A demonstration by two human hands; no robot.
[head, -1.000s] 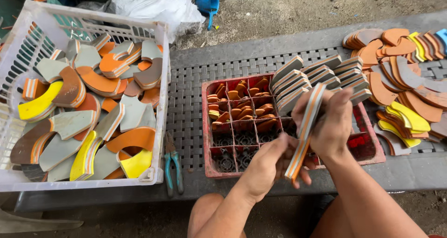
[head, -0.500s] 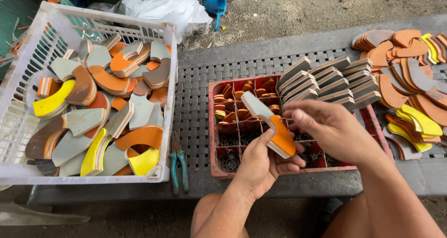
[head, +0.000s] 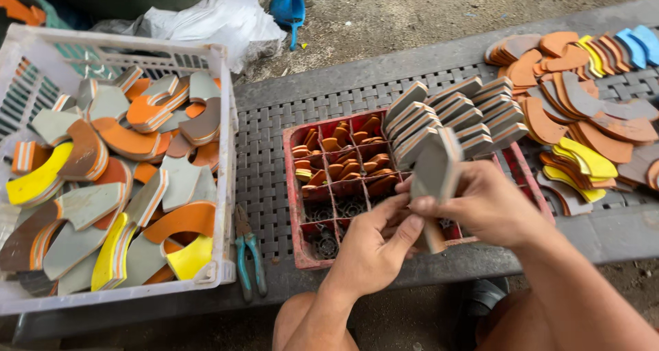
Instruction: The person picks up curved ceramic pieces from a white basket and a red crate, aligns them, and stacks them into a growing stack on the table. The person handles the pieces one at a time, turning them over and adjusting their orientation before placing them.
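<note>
A grey layered foam piece (head: 434, 169) is held upright above the near right part of a red compartment tray (head: 296, 207), pinched between both hands. The right hand (head: 491, 207) wraps its fingers (head: 425, 204) around the piece from the right side, clenched on it, while the left hand (head: 371, 244) comes up from below with its thumb and forefinger closed on the lower edge of the same piece. Its striped edge shows thin orange and pale layers.

The tray sits on a dark woven tabletop (head: 264, 152). Its left compartments hold small orange cut pieces (head: 343, 160), its near compartments show dark contents that cannot be made out, and a leaning row of grey slabs (head: 453, 114) fills its far right side, just behind the held piece.

To the right of the tray lies a spread of flat orange, brown, yellow and blue cut-outs (head: 576, 104). To the left, pliers with teal handles (head: 248, 258) lie on the tabletop, just beside a white plastic crate (head: 223, 152) heaped with curved grey, orange and yellow offcuts (head: 117, 193). Beyond the tabletop, a white bag (head: 206, 18) and a blue scoop (head: 288, 9) rest on the ground.
</note>
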